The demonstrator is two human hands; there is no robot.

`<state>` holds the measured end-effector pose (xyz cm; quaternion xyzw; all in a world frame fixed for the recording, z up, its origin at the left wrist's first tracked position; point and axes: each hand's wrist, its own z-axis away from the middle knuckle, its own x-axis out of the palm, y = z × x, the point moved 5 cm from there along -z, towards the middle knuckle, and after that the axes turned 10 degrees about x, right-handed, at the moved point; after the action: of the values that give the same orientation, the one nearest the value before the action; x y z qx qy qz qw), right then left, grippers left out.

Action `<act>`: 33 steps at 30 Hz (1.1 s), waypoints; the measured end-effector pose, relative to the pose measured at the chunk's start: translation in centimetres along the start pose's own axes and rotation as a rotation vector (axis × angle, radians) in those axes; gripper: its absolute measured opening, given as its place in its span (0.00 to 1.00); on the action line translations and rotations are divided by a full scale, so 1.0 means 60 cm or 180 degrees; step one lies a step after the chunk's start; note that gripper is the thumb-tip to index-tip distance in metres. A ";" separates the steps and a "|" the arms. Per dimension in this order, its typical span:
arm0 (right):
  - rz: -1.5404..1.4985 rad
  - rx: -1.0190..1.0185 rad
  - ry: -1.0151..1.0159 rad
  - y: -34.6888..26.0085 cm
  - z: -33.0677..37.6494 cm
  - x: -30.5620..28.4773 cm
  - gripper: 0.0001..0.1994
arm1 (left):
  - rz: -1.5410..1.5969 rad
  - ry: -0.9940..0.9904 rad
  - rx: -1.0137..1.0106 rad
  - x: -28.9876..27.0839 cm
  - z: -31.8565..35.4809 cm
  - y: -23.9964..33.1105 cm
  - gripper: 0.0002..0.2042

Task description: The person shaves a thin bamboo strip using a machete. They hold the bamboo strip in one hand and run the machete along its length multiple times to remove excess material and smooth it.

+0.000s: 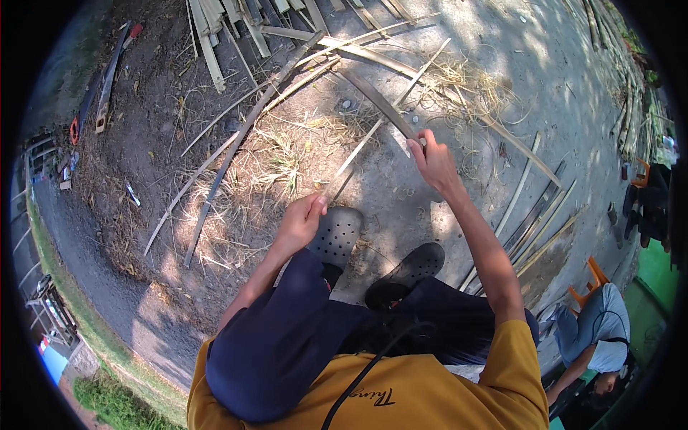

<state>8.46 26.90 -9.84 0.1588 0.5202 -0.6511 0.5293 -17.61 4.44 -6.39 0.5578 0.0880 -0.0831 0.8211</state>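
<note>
My left hand (299, 223) is closed on a thin pale bamboo strip (364, 142), which slants away up to the right. My right hand (434, 163), at knee height and to the right, grips a machete (376, 99) with a long, dark, slightly curved blade. The blade points away to the upper left and crosses the strip in view; whether the two touch I cannot tell. Fingers hide the machete's handle. Below the hands are my dark perforated clogs (337, 233). Curly pale shavings (279, 161) lie on the ground beyond my feet.
Long bamboo strips (233, 154) lie ahead to the left, with a stack of split pieces (208, 36) at the back. More strips (537, 222) lie right. Two handsaws (107, 89) rest far left. A person (598, 322) sits on an orange chair (591, 279) at right.
</note>
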 end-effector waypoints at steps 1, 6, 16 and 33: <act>-0.0024 0.0228 0.0132 0.013 -0.013 -0.009 0.26 | -0.0003 -0.0003 -0.0001 -0.005 0.007 -0.003 0.18; -0.0279 -0.0172 -0.0166 -0.082 0.054 0.035 0.22 | 0.0005 -0.0063 -0.0174 -0.014 0.001 -0.020 0.18; -0.0440 0.0186 0.0096 -0.014 -0.005 -0.002 0.22 | 0.2078 -0.0496 -0.1378 -0.010 0.035 0.005 0.16; 0.0091 0.0240 0.0088 -0.018 -0.029 -0.056 0.27 | 0.0490 -0.0439 -0.0371 -0.047 0.097 -0.036 0.16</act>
<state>8.23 30.05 -7.44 0.1950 0.5003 -0.6604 0.5249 -20.52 -1.64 -5.54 0.5072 -0.0071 -0.0527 0.8602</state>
